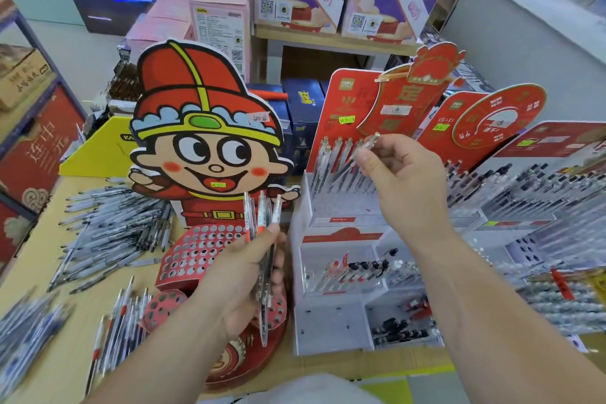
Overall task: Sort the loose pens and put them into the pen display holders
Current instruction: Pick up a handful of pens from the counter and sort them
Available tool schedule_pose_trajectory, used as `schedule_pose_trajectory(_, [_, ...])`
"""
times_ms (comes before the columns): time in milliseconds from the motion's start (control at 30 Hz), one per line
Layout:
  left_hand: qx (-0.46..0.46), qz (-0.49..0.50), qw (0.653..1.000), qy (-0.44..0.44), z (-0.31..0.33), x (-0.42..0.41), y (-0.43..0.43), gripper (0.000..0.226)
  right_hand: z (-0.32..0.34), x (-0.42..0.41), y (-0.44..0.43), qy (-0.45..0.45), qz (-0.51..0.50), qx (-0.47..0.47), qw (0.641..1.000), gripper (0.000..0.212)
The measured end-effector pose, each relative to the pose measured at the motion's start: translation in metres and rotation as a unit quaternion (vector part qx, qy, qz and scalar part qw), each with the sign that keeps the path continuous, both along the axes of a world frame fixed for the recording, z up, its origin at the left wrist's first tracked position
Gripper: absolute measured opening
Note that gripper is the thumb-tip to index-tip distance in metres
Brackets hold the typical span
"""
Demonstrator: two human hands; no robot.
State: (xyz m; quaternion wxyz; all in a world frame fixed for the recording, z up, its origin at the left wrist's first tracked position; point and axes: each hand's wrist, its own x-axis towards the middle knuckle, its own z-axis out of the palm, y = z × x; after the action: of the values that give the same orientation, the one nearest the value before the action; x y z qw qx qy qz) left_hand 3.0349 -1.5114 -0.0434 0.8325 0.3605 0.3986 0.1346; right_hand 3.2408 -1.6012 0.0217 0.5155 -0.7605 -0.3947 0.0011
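My left hand [241, 275] grips a bunch of clear pens with orange-red bands [264, 229], held upright in front of the cartoon-figure holder [200, 249], a red stand with rows of round holes. My right hand [401, 174] pinches one clear pen with a gold tip [366, 146] at an angle above the top tier of the white and red tiered holder [328, 207], where a row of similar pens [337, 161] stands. Lower tiers of that holder hold a few pens with red and black caps [364, 267].
A large heap of loose pens [111, 226] lies on the wooden table at left, with more loose pens [121, 325] near the front edge. Further tiered holders full of pens [531, 193] stand at right. Boxes and shelves rise behind the displays.
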Motion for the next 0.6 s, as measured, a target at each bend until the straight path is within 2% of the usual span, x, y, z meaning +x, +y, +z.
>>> schedule_pose_trajectory(67, [-0.011,0.006,1.0,-0.006,-0.001,-0.002,0.0,0.025,-0.001,-0.002,0.002,-0.023,0.002,-0.01,1.0,0.005])
schedule_pose_trajectory(267, [-0.008,0.013,1.0,-0.021,-0.001,-0.004,0.0,0.025,-0.007,-0.007,0.009,-0.053,-0.004,-0.036,0.998,0.011])
schedule_pose_trajectory(467, [-0.005,0.021,0.999,-0.04,-0.002,-0.005,0.0,0.031,-0.015,-0.009,0.016,-0.054,-0.015,-0.074,0.996,0.003])
schedule_pose_trajectory(600, [0.007,-0.001,0.998,-0.061,-0.003,-0.007,-0.001,0.038,-0.016,-0.009,0.02,-0.057,-0.023,-0.077,0.995,0.008])
